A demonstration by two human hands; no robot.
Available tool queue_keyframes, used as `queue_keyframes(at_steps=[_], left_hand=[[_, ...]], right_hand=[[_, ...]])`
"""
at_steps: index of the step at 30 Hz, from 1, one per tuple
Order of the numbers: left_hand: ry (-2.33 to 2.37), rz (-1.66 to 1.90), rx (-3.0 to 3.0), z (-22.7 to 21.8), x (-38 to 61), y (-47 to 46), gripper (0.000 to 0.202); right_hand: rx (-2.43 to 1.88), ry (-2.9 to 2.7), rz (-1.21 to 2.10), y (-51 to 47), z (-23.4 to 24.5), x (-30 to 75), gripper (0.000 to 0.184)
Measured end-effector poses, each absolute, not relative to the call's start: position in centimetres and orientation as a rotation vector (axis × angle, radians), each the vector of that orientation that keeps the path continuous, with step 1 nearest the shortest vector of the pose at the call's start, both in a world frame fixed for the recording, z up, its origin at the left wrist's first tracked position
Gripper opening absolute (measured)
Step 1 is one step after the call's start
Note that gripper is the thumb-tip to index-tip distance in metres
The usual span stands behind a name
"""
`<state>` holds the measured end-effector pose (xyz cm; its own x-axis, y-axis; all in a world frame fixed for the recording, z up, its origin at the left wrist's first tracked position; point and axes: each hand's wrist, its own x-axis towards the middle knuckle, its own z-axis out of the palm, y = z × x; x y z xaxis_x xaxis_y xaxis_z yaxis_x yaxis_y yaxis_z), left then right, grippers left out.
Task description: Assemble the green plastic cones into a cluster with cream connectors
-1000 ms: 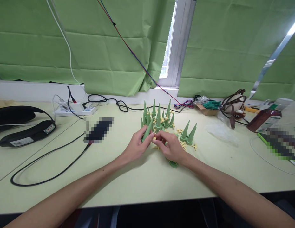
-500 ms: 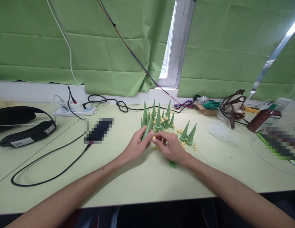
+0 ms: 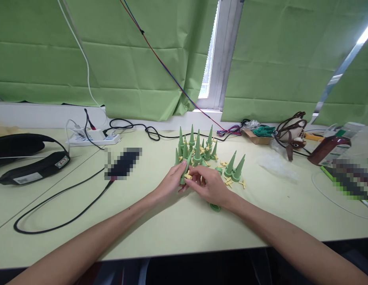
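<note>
My left hand is closed around a green plastic spike, its tip tilted up. My right hand pinches a small yellow T-shaped piece against the side of that spike. Behind the hands stand several green spikes in a cluster, with yellow pieces scattered among them. Two more spikes stand upright to the right, and loose yellow pieces lie beside them. A green ring-shaped part rests on the table below my right wrist.
A dark pixelated device with a cable lies to the left, near a power strip and a black padded band. On the right are crumpled clear plastic, a small cardboard box and a red-brown bottle.
The spike in my left hand has dropped slightly and turned. My right hand has brought the yellow piece over to the spike's side, where it now shows more plainly.
</note>
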<state>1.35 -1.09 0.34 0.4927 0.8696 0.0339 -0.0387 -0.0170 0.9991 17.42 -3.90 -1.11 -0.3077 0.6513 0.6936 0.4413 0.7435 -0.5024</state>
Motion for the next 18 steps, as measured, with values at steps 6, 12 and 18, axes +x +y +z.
queue_keyframes(at_steps=[6, 12, 18], left_hand=[[0.746, 0.814, 1.258, 0.16, 1.75, -1.6, 0.053], [0.711, 0.827, 1.267, 0.2, 2.0, -1.92, 0.053], [0.722, 0.829, 1.265, 0.02, 2.01, -1.96, 0.052]], right_hand=[[-0.861, -1.956, 0.322, -3.93, -1.02, 17.22, 0.011], [-0.887, -1.946, 0.363, -4.01, -1.1, 17.08, 0.014], [-0.89, -1.951, 0.4, -3.93, -1.09, 17.13, 0.013]])
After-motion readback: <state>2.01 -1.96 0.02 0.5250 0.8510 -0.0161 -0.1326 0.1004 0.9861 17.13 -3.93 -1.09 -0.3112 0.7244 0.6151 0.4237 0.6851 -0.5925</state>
